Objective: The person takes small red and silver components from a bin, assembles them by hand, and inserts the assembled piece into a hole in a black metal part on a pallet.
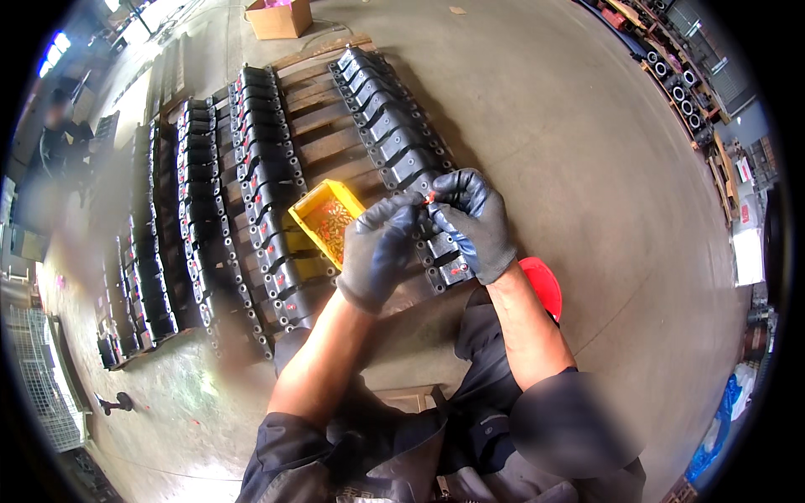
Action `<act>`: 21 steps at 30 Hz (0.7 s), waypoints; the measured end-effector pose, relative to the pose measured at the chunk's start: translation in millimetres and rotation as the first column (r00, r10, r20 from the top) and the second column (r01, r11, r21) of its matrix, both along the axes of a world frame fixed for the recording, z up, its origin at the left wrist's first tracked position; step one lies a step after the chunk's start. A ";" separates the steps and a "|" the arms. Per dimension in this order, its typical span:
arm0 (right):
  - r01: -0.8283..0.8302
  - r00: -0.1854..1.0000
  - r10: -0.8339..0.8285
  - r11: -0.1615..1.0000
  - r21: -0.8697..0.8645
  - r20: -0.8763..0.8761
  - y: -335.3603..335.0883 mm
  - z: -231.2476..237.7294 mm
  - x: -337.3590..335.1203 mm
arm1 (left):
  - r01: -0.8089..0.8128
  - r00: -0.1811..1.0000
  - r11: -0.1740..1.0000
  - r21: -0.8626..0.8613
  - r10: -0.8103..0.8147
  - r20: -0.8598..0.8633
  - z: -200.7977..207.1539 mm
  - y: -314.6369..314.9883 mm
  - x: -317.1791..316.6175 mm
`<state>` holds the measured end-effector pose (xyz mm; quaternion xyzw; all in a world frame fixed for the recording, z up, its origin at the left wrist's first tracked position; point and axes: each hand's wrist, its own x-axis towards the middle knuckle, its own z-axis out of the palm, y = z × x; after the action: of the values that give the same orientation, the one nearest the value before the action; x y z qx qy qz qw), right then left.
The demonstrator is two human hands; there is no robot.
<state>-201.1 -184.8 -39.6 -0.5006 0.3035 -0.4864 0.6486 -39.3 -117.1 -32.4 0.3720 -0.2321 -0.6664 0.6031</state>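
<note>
Both my hands wear dark grey gloves and meet over a row of black metal castings laid on wooden pallets. My left hand and my right hand pinch a small orange-red part between their fingertips, just above the nearest castings of that row. A yellow bin of small orange-gold parts sits just left of my left hand, resting on the castings. A red round object lies on the floor under my right wrist.
More rows of black castings fill the pallets to the left. A cardboard box stands at the far end. A person in dark clothes is at the far left. Shelves with round parts line the right side.
</note>
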 end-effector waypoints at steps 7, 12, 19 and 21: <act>-0.140 0.990 0.139 0.985 0.105 0.009 3.2 3.9 8.7 | 0.020 0.935 0.999 -0.043 -0.003 0.356 0.2 0.1 16.2; -0.247 0.958 0.209 0.949 0.197 0.194 12.8 -4.1 2.1 | 0.084 0.991 0.996 -0.019 -0.081 0.104 -23.5 -1.2 9.7; -0.205 0.966 0.191 0.977 0.067 0.174 19.4 -8.7 13.1 | -0.005 0.978 0.993 -0.120 0.029 0.206 -18.2 7.2 3.8; -0.207 0.964 0.188 0.975 0.085 0.187 18.2 -14.0 10.0 | -0.039 0.987 0.992 -0.116 0.056 0.152 -14.9 8.3 -2.5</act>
<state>-191.1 -166.6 -53.6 -0.4485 0.2176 -0.4455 0.7436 -41.8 -108.8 -47.3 0.3933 -0.3067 -0.6067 0.6190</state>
